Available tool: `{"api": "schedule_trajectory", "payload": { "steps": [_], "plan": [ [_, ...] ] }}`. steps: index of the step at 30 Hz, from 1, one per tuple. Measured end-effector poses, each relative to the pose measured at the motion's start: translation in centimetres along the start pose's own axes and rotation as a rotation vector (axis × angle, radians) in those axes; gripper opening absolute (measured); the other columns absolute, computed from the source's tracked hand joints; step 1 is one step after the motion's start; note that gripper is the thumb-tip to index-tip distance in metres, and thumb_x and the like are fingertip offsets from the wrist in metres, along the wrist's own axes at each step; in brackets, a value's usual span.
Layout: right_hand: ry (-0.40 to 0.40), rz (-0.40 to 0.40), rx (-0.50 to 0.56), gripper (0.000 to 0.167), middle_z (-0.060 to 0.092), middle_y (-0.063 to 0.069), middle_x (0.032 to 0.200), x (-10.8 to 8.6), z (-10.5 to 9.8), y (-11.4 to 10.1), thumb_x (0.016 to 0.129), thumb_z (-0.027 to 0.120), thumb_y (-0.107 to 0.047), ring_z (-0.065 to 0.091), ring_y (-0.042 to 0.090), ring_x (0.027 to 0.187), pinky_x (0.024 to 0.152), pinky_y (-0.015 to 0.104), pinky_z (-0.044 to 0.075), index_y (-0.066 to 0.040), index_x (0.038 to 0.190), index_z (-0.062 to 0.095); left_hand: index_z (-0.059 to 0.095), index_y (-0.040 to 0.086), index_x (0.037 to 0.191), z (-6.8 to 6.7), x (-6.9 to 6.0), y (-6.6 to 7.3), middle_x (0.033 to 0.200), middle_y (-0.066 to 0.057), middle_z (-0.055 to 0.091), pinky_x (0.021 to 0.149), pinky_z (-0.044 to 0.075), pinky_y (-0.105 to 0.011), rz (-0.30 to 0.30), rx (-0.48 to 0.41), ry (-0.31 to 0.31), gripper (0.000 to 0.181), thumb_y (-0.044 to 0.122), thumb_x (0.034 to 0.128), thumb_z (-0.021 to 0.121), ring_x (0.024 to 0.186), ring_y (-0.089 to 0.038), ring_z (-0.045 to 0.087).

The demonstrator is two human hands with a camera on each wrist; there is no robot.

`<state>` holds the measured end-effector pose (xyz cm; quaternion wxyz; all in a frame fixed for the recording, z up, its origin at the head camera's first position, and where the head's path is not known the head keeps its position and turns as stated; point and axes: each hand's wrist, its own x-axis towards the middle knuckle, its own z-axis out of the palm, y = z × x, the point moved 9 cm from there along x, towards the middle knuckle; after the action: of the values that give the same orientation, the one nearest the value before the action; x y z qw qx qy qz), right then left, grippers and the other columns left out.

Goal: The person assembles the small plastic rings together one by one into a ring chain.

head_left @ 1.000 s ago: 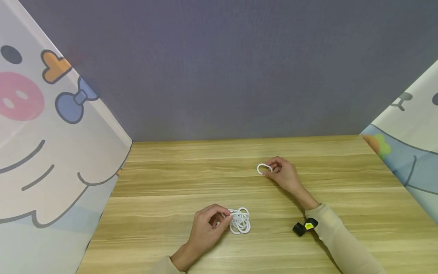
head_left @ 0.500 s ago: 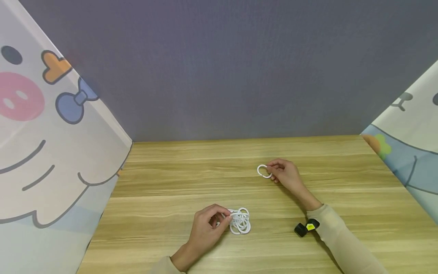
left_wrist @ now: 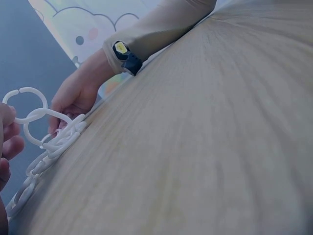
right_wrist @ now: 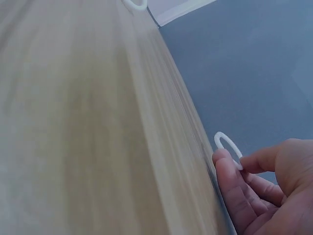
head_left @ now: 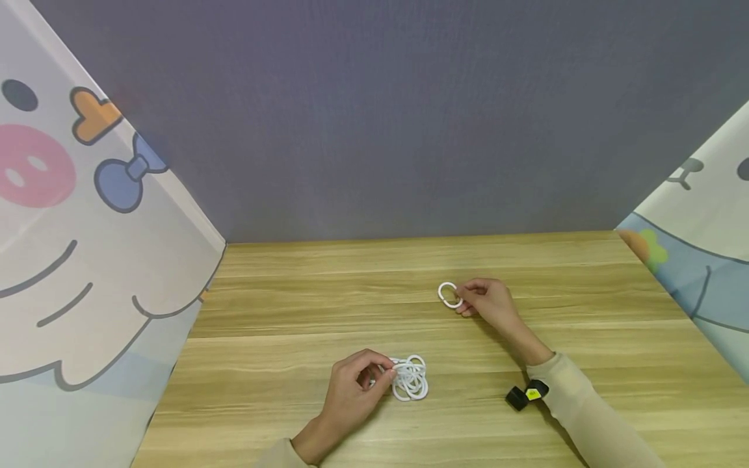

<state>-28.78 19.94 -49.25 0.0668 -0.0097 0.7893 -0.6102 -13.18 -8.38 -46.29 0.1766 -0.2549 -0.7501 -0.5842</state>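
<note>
Thumb and fingertips of the left hand [head_left: 355, 389] pinch one white plastic ring at the left side of a small heap of linked white rings [head_left: 413, 385] on the table. In the left wrist view the pinched ring [left_wrist: 33, 90] stands raised, a small split showing in its top, and other rings hang from it. Farther back and to the right, the right hand [head_left: 490, 304] pinches a single white split ring [head_left: 440, 296] between thumb and fingers. This ring [right_wrist: 226, 140] appears edge-on in the right wrist view, apart from the heap.
The wood-grain table [head_left: 281, 299] meets a grey panel [head_left: 409, 130] at the back. Cartoon-printed panels [head_left: 170, 260] flank it left and right. A black wrist device [head_left: 517, 398] with a yellow mark sits at the right sleeve.
The right hand has turned its ring, which now shows rounder, and shifted slightly nearer the front. The left hand and the heap have stayed in place.
</note>
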Motion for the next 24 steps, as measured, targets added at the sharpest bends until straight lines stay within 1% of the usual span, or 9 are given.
{"api": "schedule_trajectory", "payload": {
  "steps": [4,8,13,18,21,24],
  "plan": [
    [0.0,-0.01,-0.024,0.025,0.078,0.013,0.086,-0.4,0.2,-0.5,0.108,0.069,-0.003,0.073,0.008,0.068,0.064,0.026,0.064,0.02,0.118,0.069,0.077,0.013,0.099,-0.1,0.0,0.0,0.083,-0.002,0.075,0.047,0.04,-0.012,0.003,-0.002,0.004,0.023,-0.006,0.0899,0.086,0.064,0.006,0.049],
    [0.008,-0.034,-0.07,0.02,0.075,0.009,0.081,-0.9,0.4,-1.3,0.107,0.069,-0.002,0.068,0.009,0.067,0.06,0.024,0.062,0.017,0.113,0.072,0.077,0.012,0.1,-0.2,0.0,0.1,0.082,-0.002,0.074,0.048,0.04,-0.012,0.007,-0.004,0.008,0.023,-0.007,0.0896,0.086,0.064,0.005,0.049],
    [0.001,-0.024,-0.093,0.017,0.074,0.006,0.082,-1.6,0.9,-1.7,0.106,0.069,0.0,0.068,0.009,0.066,0.057,0.023,0.06,0.015,0.112,0.072,0.077,0.013,0.099,-0.1,0.0,0.0,0.082,-0.002,0.074,0.048,0.04,-0.012,0.005,-0.007,0.004,0.024,-0.007,0.0896,0.086,0.064,0.006,0.048],
    [-0.006,-0.013,-0.117,0.019,0.077,0.007,0.086,-2.2,1.1,-2.2,0.105,0.072,-0.004,0.071,0.012,0.069,0.058,0.025,0.061,0.012,0.114,0.075,0.077,0.013,0.099,0.0,0.0,0.0,0.082,-0.002,0.074,0.047,0.04,-0.011,0.008,-0.006,0.007,0.024,-0.007,0.0892,0.086,0.063,0.006,0.049],
    [-0.016,-0.008,-0.109,0.019,0.078,0.009,0.088,-2.7,1.3,-2.6,0.105,0.073,-0.006,0.073,0.015,0.07,0.059,0.026,0.062,0.011,0.114,0.076,0.077,0.013,0.099,0.0,0.0,0.0,0.082,-0.002,0.074,0.047,0.04,-0.011,0.017,-0.003,0.011,0.025,-0.007,0.089,0.087,0.063,0.005,0.049],
    [-0.031,-0.008,-0.103,0.019,0.078,0.009,0.087,-3.3,1.5,-3.0,0.106,0.073,-0.007,0.072,0.016,0.068,0.057,0.027,0.061,0.011,0.114,0.076,0.077,0.013,0.099,0.0,0.0,0.0,0.081,-0.002,0.074,0.048,0.04,-0.011,0.024,0.0,0.014,0.024,-0.007,0.089,0.087,0.064,0.005,0.05]
  ]
}}
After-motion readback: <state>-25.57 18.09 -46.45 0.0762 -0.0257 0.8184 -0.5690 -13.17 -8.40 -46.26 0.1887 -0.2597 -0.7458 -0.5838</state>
